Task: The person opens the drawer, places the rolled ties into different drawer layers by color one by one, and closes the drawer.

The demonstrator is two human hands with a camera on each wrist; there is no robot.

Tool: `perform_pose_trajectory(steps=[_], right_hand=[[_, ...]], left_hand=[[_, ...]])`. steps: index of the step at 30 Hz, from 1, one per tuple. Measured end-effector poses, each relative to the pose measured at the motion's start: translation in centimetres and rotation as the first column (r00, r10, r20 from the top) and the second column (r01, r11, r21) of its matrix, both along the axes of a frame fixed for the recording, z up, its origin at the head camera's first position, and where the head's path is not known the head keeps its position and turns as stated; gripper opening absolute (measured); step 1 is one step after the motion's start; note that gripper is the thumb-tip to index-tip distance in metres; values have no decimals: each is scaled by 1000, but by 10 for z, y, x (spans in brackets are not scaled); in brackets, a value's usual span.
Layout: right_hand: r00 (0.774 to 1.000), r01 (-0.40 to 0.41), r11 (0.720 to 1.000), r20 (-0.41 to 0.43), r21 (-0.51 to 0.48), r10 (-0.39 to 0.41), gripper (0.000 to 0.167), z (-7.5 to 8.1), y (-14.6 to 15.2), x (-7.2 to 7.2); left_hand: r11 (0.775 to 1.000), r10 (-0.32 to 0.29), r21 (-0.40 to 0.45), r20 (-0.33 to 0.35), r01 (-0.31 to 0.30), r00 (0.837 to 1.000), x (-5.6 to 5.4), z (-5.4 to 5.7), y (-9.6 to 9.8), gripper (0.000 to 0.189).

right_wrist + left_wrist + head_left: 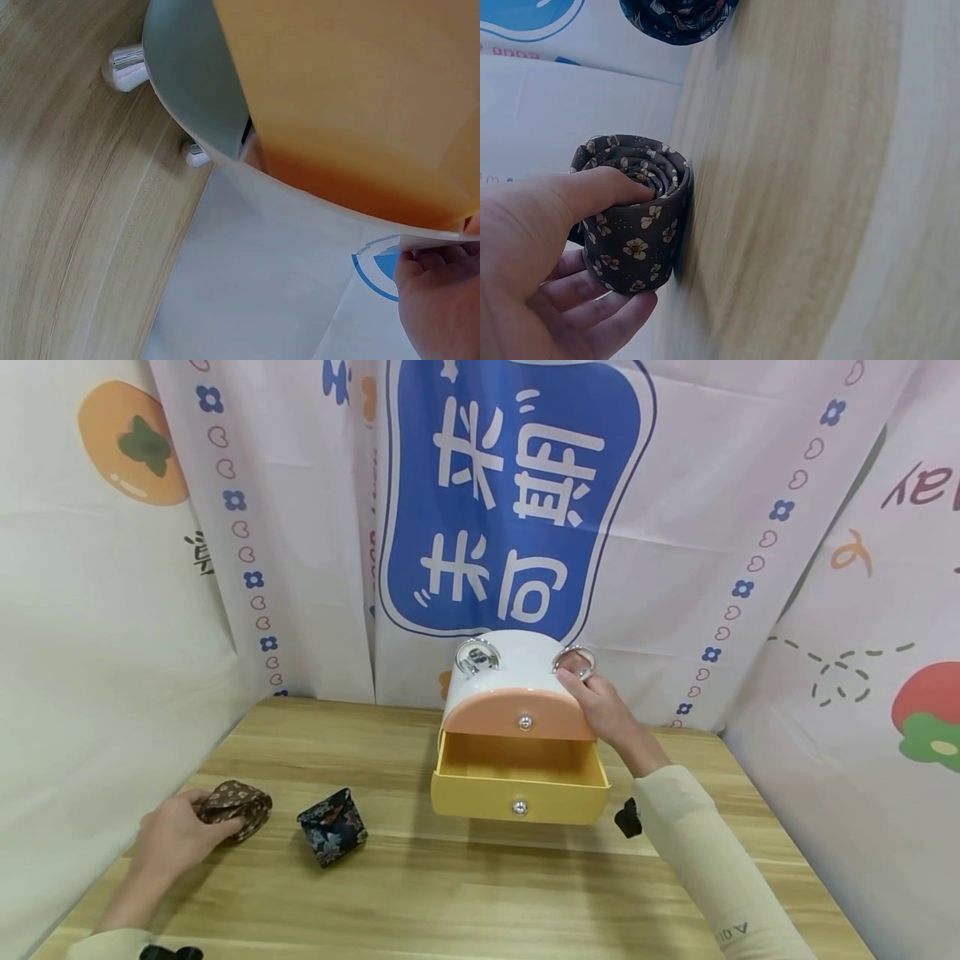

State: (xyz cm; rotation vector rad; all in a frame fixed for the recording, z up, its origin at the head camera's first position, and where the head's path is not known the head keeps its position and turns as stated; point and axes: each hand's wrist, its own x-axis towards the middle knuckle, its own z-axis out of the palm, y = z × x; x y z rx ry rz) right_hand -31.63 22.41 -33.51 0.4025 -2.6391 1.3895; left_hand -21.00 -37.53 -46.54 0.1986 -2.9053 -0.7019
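Note:
My left hand (176, 835) pinches a rolled brown necktie with a flower print (634, 247), thumb over the coil's edge and fingers underneath. Beside it on the table lies a dark blue floral rolled necktie (332, 831), its pointed end folded over. My right hand (611, 718) grips the right side of a small white drawer cabinet (517, 664), thumb near the top by a silver ring. The cabinet's lower yellow drawer (480, 799) is pulled out with a bare interior; the upper orange drawer (480, 717) is closed. In the right wrist view, cabinet and drawer partly hide my right fingers.
Two silver rings stand on the cabinet top, the left ring (477, 656) clear of my hand. Silver feet (127, 69) support the cabinet on the wood-grain table (390, 893). A printed cloth (322, 568) hangs behind, with more cloth at both sides.

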Motion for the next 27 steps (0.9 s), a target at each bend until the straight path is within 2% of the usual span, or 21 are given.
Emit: perform_pose_trajectory(steps=[5,10,17,27], right_hand=[[1000,-3,1000,-3,-8,3,56,0,-1,1],[1000,3,1000,-12,3,-3,57,-1,-1,-1],[1000,3,1000,-15,-1,-3,59,-2,0,-1],[1000,3,1000,0,9,-3,60,1,-1,0]], left_hand=[[1000,6,15,38,-7,999,0,2,-2,94],[1000,-7,14,29,7,1000,-2,7,-2,96],[1000,-16,10,-19,16,1000,-3,21,3,92],[998,-55,-12,-28,55,998,-5,41,11,93]])
